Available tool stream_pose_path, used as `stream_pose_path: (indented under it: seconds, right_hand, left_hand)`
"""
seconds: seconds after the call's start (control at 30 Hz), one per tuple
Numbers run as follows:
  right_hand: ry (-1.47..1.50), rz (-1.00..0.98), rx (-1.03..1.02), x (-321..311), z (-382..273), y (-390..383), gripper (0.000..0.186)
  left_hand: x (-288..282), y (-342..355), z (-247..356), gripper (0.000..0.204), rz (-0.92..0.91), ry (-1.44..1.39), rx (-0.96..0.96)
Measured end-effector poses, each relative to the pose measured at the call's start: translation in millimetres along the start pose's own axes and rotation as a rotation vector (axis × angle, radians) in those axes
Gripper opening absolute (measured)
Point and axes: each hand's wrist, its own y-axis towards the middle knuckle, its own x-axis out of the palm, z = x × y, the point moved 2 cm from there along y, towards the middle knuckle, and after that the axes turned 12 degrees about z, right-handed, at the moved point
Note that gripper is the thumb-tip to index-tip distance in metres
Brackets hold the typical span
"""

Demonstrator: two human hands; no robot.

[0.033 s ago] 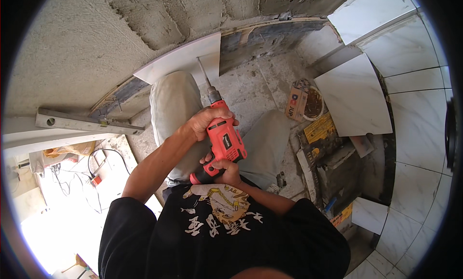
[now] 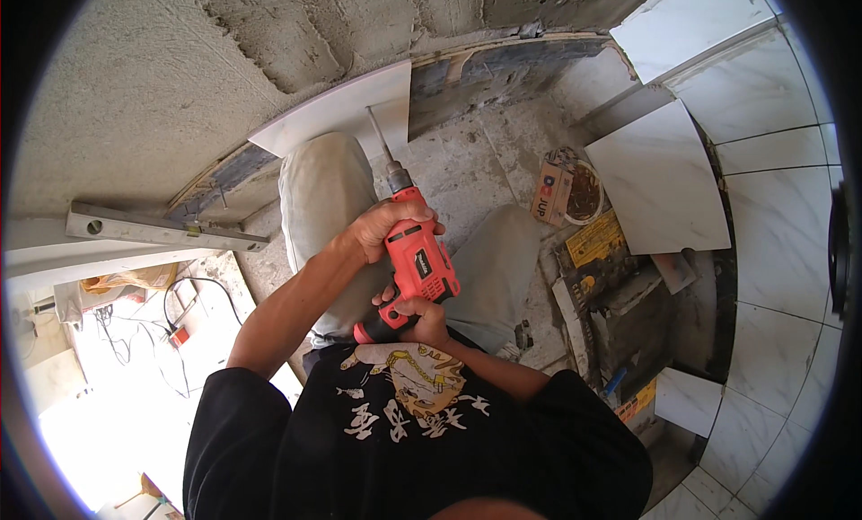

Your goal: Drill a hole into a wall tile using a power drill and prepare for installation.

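A red and black power drill (image 2: 420,261) is held in both hands in front of my body. My left hand (image 2: 388,227) wraps round its front body just behind the chuck. Around the rear handle, my right hand (image 2: 424,321) is closed; part of its fingers is hidden by the drill. The long thin bit (image 2: 381,136) points away from me, its tip over a pale tile (image 2: 388,87) that leans against the base of the rough wall. Whether the tip touches the tile I cannot tell. My bent left knee is beside the tile.
A spirit level (image 2: 162,229) lies at the left. On the right are a round bucket (image 2: 588,195) with a small box (image 2: 551,193) against it, a large loose tile (image 2: 660,183), a dirty mortar container (image 2: 628,327) and a tiled wall (image 2: 781,224). Cables (image 2: 180,340) lie at lower left.
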Motion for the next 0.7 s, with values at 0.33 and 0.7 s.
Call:
stream_pose_path:
  seconds: [0.33,0.7]
  right_hand:
    - [-0.034,-0.024,-0.008,2.0,-3.3,-1.0,0.037]
    - [0.018,-0.022,-0.009,6.9,-3.2,-4.1,0.044]
  left_hand:
    - [-1.2,3.5,-1.7,0.044,0.002,0.004,0.026]
    - [-1.9,2.7,-0.8,0.045,0.001,0.034,-0.026]
